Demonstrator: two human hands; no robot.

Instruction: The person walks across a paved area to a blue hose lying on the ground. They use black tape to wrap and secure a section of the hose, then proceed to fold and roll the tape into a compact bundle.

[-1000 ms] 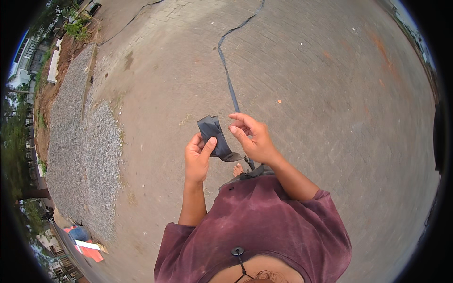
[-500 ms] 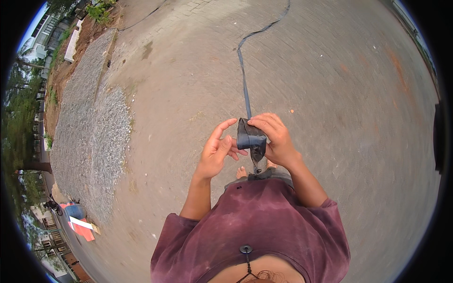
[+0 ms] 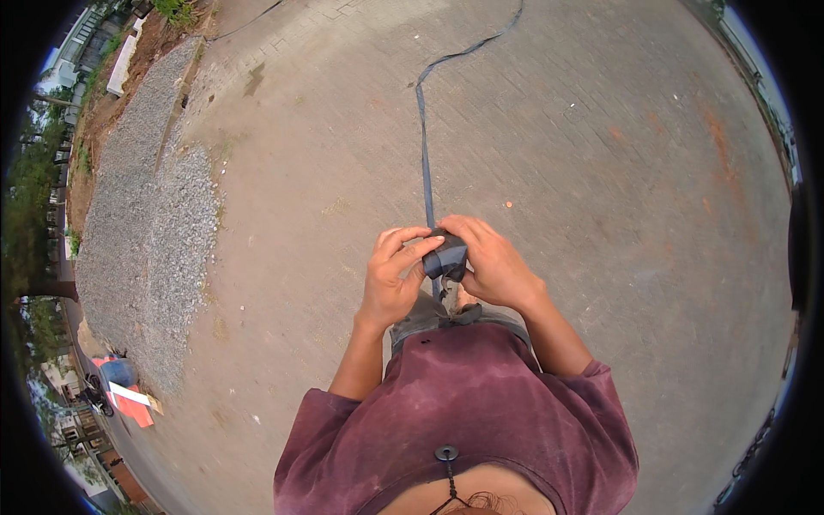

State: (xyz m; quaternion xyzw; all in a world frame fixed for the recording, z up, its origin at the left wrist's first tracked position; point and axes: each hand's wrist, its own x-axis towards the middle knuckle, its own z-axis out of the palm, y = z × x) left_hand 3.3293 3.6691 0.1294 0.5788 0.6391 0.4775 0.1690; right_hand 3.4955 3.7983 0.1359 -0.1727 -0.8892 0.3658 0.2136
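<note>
In front of my waist, both hands hold a small, dark roll of flat black plastic-looking strip point(image 3: 445, 257). My left hand point(image 3: 396, 272) grips its left side, with the fingers over the top edge and the thumb out of clear sight. From the right, my right hand point(image 3: 496, 262) wraps round the other side, its fingers bent over the top. The long strip point(image 3: 425, 146) runs from the roll away over the ground, bending to the right at the far end. A loose, crumpled end hangs below the roll near my trousers.
Brick paving point(image 3: 601, 283) surrounds me. To the left lies a grey gravel heap point(image 3: 176, 223). A blue drum-like object point(image 3: 119, 372) with red and white pieces sits at the lower left, by a motorcycle. Another thin dark line point(image 3: 246, 23) crosses the ground far left.
My left fingers, spread beside the strip before, have closed onto the roll. The folded strip now looks more compact between my hands. The view has shifted slightly over the paving.
</note>
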